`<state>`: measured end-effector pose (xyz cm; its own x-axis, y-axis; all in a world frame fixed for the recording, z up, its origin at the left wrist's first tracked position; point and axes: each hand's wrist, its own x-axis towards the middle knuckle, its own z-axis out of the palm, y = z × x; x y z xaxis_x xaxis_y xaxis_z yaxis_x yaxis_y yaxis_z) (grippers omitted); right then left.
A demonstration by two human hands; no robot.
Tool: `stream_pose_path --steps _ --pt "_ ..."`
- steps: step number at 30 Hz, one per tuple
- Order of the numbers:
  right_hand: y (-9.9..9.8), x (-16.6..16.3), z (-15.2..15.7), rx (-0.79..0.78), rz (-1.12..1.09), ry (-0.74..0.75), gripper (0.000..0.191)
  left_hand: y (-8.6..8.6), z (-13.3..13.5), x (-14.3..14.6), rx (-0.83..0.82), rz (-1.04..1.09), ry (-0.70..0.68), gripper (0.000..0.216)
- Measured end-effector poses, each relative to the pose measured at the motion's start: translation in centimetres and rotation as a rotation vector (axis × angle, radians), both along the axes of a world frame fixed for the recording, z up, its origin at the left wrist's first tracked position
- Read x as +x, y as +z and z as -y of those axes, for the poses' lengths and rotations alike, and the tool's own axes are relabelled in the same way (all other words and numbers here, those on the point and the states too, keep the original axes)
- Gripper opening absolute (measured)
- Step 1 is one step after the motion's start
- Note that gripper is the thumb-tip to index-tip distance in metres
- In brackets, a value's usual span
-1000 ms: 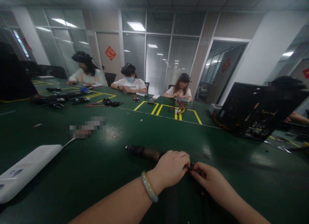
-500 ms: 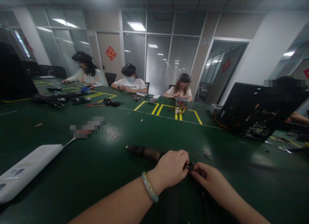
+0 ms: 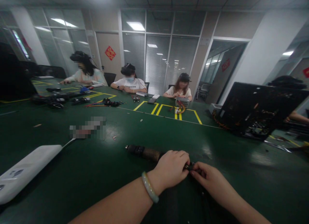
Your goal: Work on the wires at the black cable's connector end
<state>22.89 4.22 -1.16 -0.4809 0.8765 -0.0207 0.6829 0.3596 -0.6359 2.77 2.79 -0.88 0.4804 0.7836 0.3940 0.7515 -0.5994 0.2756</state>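
Observation:
A dark, stick-shaped electric screwdriver (image 3: 151, 154) lies across the green table, its metal tip to the left and its rear end under my hands. My left hand (image 3: 172, 167), with a pale green bangle at the wrist, is closed around that rear part and covers it. Just to the right, my right hand (image 3: 208, 175) pinches a small black cable plug (image 3: 190, 166) between thumb and fingers, against the screwdriver's end. A dark cable (image 3: 202, 190) runs down below the right hand. Whether the plug is seated is hidden by my fingers.
A white power bank (image 3: 31, 172) with a white cable lies at left. Black parts and coloured wires (image 3: 106, 102) sit farther back. A black computer case (image 3: 260, 111) stands at right. Three people sit across the table (image 3: 145, 130); another is partly hidden behind the case.
Almost nothing differs. Both hands keep their hold at the screwdriver's rear end, with only a very slight shift of the fingers and the view.

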Motion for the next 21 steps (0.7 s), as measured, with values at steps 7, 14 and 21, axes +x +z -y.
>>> stream_pose_path --steps 7,14,21 --pt "0.09 -0.09 0.02 0.002 0.008 -0.012 0.017 0.73 0.32 -0.07 -0.009 -0.025 -0.018 0.009" --pt "0.41 -0.11 0.27 -0.004 0.004 -0.013 0.018 0.89 0.41 -0.09 -0.032 0.006 -0.001 0.015" --pt "0.23 -0.03 0.10 -0.016 0.000 -0.002 0.018 0.44 0.17 -0.05 -0.020 0.029 0.000 0.011"
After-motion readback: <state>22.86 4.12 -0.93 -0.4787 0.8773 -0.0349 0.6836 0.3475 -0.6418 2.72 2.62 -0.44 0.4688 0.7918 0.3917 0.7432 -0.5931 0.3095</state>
